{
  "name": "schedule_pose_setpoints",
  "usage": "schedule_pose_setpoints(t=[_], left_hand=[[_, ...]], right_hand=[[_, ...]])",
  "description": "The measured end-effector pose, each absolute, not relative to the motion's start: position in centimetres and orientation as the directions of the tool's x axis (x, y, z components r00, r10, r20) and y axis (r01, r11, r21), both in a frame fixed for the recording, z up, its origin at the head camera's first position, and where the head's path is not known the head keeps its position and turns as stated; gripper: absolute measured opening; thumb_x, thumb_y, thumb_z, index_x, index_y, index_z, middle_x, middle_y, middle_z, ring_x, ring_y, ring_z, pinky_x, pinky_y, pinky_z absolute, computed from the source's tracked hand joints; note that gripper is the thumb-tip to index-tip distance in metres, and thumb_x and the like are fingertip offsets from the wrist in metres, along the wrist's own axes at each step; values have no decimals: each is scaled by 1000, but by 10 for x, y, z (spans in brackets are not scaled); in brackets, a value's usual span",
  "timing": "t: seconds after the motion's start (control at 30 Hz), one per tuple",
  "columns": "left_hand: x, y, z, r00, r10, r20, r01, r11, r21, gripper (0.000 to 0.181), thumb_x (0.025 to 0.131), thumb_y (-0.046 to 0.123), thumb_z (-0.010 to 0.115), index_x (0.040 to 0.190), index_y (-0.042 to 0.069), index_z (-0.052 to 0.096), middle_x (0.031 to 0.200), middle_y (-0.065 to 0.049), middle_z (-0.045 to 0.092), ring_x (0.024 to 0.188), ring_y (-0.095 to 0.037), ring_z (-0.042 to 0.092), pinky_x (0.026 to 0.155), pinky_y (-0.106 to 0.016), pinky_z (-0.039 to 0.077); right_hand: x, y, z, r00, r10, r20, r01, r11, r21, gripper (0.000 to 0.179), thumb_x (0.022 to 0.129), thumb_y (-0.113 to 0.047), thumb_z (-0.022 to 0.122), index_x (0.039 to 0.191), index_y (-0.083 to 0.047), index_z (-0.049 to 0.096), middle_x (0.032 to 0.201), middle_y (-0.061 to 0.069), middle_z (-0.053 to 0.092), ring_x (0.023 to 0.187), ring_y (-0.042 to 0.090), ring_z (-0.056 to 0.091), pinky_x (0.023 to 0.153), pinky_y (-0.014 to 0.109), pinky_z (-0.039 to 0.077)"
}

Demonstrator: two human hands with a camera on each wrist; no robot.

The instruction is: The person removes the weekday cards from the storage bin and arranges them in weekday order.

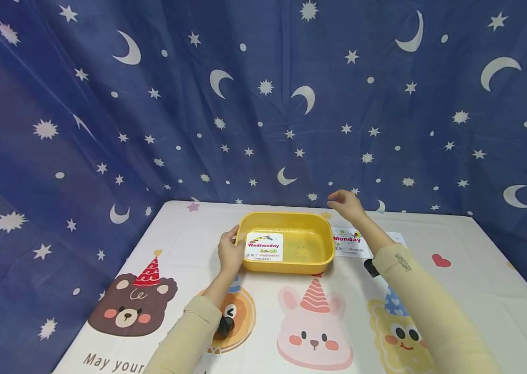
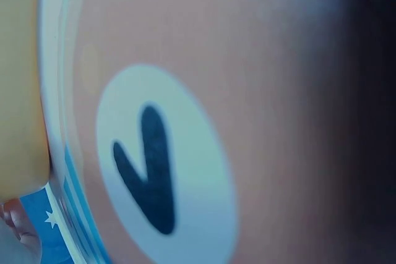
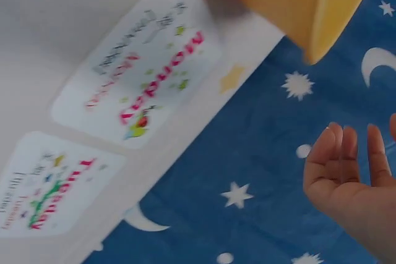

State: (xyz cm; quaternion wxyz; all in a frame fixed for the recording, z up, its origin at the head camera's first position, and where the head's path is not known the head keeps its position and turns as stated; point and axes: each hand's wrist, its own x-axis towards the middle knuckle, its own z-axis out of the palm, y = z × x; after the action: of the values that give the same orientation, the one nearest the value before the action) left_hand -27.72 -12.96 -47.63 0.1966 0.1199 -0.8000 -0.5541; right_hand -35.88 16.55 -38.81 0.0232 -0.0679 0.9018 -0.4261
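The tub (image 1: 286,267) is just below the centre of the frame, with the Wednesday card (image 1: 265,246) inside at its left end. Your left hand (image 1: 230,252) grips the tub's left rim. Your right hand (image 1: 347,205), above the tub's upper right corner, is partly open, fingers loosely bent, holding nothing. The Monday card (image 1: 350,242) lies by the tub's right end; whether they touch, you can't tell. The Tuesday card (image 3: 49,190) is at lower left in the right wrist view. With one side held, a sharp pull could tip the tub, slide the Wednesday card or drag the Monday card.
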Motion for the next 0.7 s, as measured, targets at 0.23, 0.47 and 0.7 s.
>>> schedule_pose_setpoints(t=[0.23, 0.47, 0.7], left_hand=[[-277, -130, -474, -900, -404, 161, 10, 350, 937, 47, 82, -7, 54, 128, 1, 57, 118, -18, 59, 97, -31, 60, 82, -39, 55], [-278, -130, -477, -895, -407, 181, 30, 351, 936, 43, 84, -5, 57, 127, 0, 57, 117, -19, 60, 97, -32, 60, 84, -41, 54], [-278, -129, -475, -899, -402, 173, 21, 357, 934, 43, 85, -4, 56, 128, 0, 57, 115, -19, 59, 96, -30, 59, 82, -39, 54]], right_hand=[[-359, 134, -367, -964, -264, -2, -170, 626, -761, 29, 95, -15, 51, 116, 4, 56, 117, 22, 56, 103, 32, 53, 91, 42, 50], [-360, 99, -353, -873, -486, -39, -305, 607, -734, 28, 94, -18, 54, 114, 1, 60, 115, 21, 61, 102, 37, 58, 89, 47, 53], [-367, 63, -359, -695, -708, -122, -441, 555, -705, 31, 94, -17, 54, 118, 2, 59, 114, 23, 62, 102, 41, 57, 89, 50, 52]])
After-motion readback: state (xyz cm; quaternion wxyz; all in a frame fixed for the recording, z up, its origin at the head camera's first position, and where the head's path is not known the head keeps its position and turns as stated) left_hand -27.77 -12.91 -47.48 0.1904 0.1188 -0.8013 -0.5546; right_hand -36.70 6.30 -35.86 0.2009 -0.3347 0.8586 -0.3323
